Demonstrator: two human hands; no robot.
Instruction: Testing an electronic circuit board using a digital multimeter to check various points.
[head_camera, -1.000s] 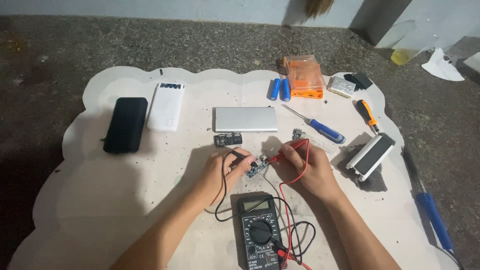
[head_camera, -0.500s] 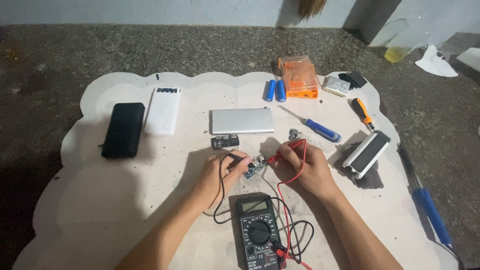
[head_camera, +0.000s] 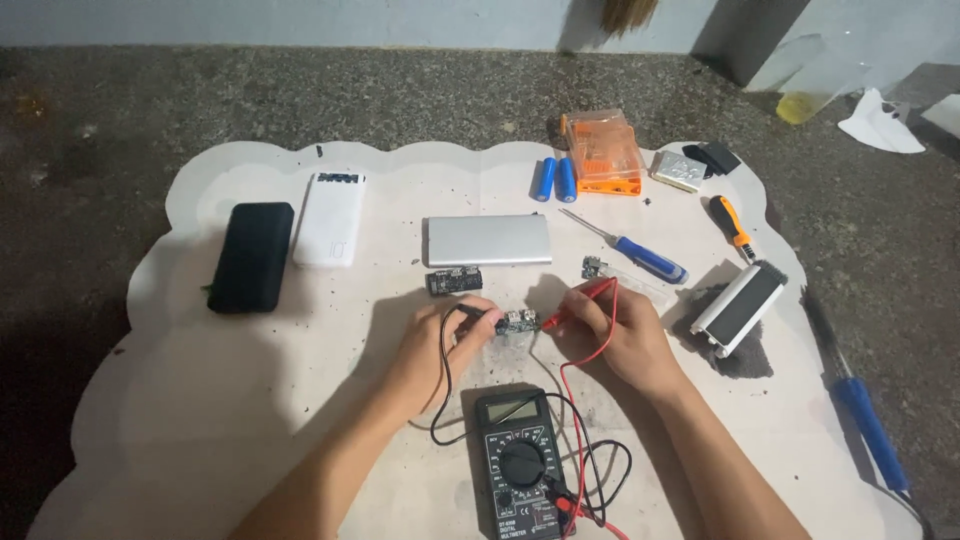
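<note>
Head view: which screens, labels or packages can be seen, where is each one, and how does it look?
Multimeter: black, upright rectangle between the forearms; small grey screen on top, round dial below.
Orange case: clear orange plastic box, far side of the mat.
White power bank: long white slab, far left, dark strip at its far end.
Black slab: glossy, left of it.

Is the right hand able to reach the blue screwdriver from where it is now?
Probably yes: the blue screwdriver lies uncovered just beyond the right hand, but that hand holds the red probe.

Dim overhead light, soft shadows, mostly sharp
</note>
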